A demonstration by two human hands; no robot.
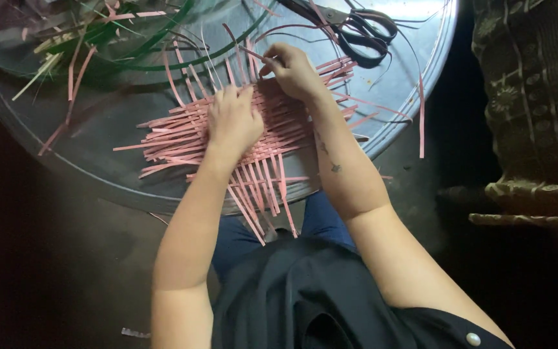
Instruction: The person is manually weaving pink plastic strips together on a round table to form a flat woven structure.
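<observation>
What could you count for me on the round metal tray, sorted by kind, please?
Woven pink strip mat, under the left hand and right hand: 1
Black scissors: 1
Heap of loose green and pink strips, too tangled to count singly: 1
Total on the tray: 3

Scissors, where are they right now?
The scissors lie at the top of the head view, on the round metal tray, just beyond the right hand and the pink woven strips.
</observation>
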